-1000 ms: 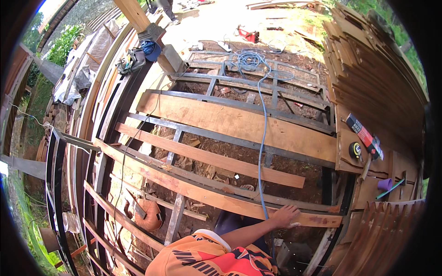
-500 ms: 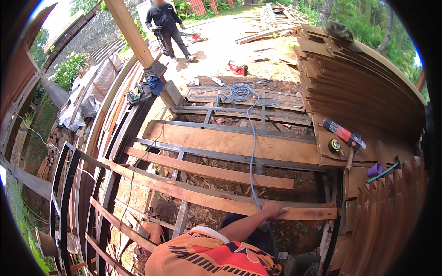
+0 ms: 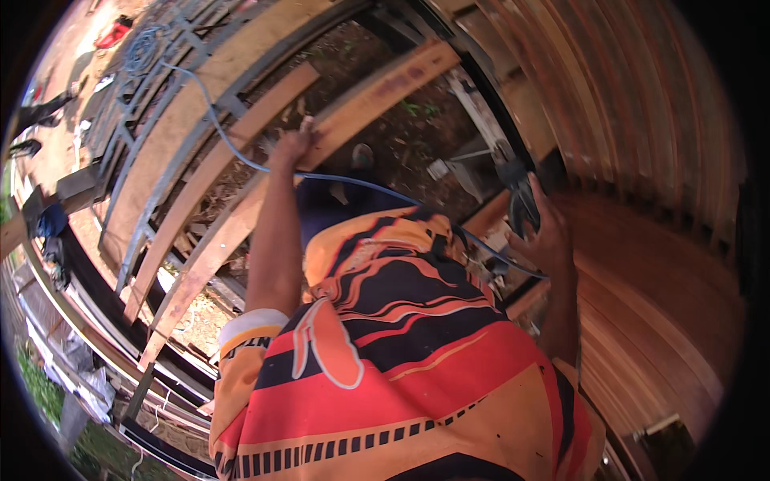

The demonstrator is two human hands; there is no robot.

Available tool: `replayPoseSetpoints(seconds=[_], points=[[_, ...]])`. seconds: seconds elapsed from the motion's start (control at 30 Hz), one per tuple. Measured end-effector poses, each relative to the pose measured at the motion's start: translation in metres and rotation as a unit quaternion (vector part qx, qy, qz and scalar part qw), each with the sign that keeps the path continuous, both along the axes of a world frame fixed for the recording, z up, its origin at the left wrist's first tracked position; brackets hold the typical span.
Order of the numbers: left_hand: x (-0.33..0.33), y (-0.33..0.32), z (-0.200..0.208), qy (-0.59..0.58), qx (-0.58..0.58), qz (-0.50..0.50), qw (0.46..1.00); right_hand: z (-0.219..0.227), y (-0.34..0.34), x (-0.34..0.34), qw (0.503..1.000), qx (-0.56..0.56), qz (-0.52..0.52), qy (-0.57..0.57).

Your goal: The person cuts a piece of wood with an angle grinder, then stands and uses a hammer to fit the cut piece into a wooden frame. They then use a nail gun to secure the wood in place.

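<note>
A long reddish-brown wooden plank (image 3: 385, 92) lies across the dark metal frame in front of me. My left hand (image 3: 295, 146) grips it partway along, fingers bent over its far edge. At my right side, my right hand (image 3: 549, 236) is wrapped about a black tool (image 3: 523, 204); its exact kind is unclear, as the fingers and the blur hide part of it. A thin blue hose (image 3: 361, 183) crosses the plank by my left wrist and runs across my lap to my right wrist.
A shorter plank (image 3: 233, 152) and a wide board (image 3: 192, 96) lie parallel beyond, over metal joists with soil and wood scraps beneath. Stacked boards (image 3: 642, 313) stand at the right. The hose coil (image 3: 143, 50) rests at the far left, near another person's legs (image 3: 44, 112).
My view has swung down and to the right, bringing my right arm and the black tool into sight. My left hand has stayed on the same plank.
</note>
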State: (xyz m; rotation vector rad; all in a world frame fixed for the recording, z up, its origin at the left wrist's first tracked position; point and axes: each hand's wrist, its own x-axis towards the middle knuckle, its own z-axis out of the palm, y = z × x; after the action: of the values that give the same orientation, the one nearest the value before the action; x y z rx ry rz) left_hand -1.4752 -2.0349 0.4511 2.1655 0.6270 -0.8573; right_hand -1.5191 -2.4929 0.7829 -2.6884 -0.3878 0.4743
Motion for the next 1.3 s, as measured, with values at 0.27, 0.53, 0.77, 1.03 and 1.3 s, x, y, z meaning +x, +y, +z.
replayPoseSetpoints(seconds=[0.27,0.53,0.77,1.03,1.3], points=[[0.03,-0.064,0.053,-0.173,0.122,0.112,0.971,0.041,0.027,0.023,0.989,-0.128,-0.045,0.06],[0.028,-0.067,0.053,-0.205,0.178,0.121,0.955,0.05,0.05,0.049,0.958,-0.265,0.025,0.109],[0.034,-0.064,0.056,-0.187,0.158,0.12,0.962,0.04,0.051,0.065,0.922,-0.357,0.064,0.137],[0.033,-0.065,0.054,-0.178,0.146,0.119,0.966,0.032,0.043,0.057,0.917,-0.364,0.069,0.149],[0.033,-0.063,0.058,-0.166,0.132,0.12,0.97,0.026,0.04,0.053,0.896,-0.408,0.086,0.15]])
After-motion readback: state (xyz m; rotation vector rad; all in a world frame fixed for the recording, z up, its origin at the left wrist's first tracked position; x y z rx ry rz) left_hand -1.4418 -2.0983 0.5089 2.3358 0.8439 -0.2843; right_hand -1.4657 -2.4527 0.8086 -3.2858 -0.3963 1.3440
